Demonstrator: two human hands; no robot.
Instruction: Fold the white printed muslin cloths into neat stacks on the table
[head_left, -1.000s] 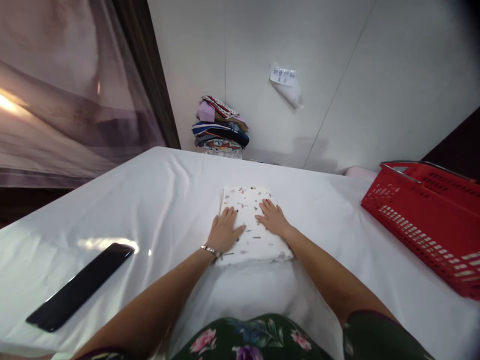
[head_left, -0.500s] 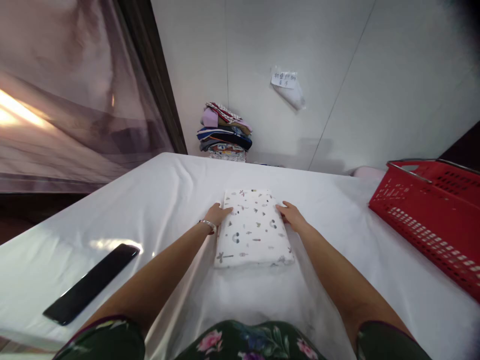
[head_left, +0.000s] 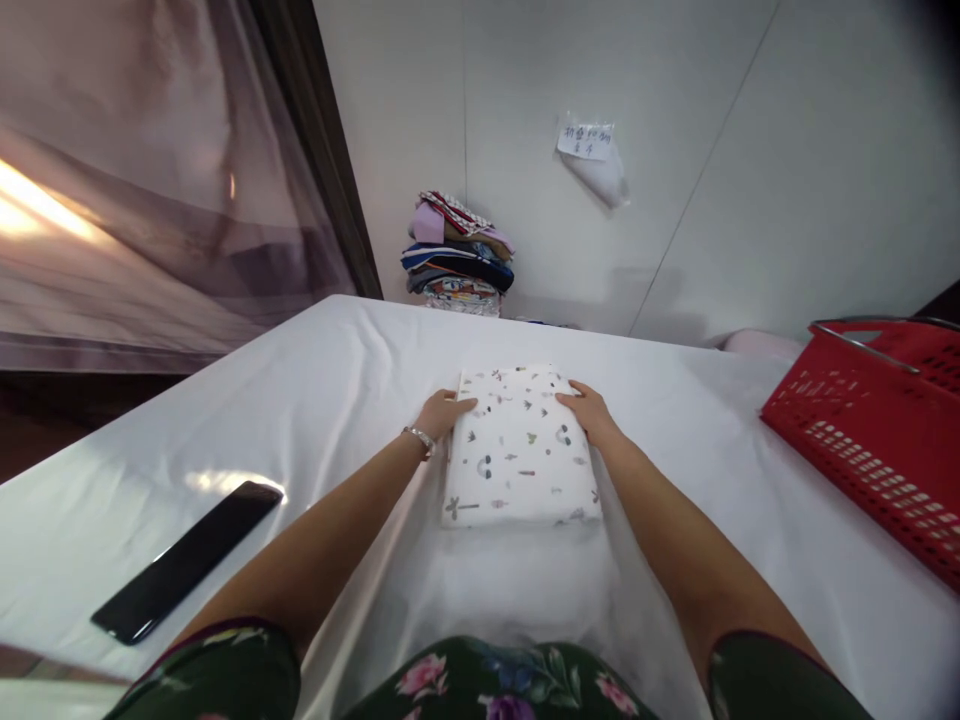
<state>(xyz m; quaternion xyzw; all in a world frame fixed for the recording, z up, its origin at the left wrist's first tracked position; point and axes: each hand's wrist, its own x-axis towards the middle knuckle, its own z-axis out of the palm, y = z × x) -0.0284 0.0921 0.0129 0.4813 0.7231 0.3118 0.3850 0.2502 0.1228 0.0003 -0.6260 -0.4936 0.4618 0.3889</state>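
A white cloth with small printed figures (head_left: 525, 450), folded into a thick rectangle, lies flat on the white-covered table (head_left: 300, 390) in front of me. My left hand (head_left: 444, 412) grips its left edge near the far corner, thumb on top and fingers down the side. On the opposite edge, my right hand (head_left: 589, 408) holds it the same way, thumb on top. The fingertips of both hands are partly hidden at the cloth's sides.
A black flat object (head_left: 187, 560) lies at the left of the table. To the right stands a red perforated basket (head_left: 877, 430). Stacked folded clothes (head_left: 461, 255) are beyond the far edge, by the wall with a taped paper note (head_left: 589, 142). A sheer curtain hangs at left.
My right hand has closed on the cloth's right edge, its thumb now on top. The left hand still holds the left edge. The view has shifted slightly.
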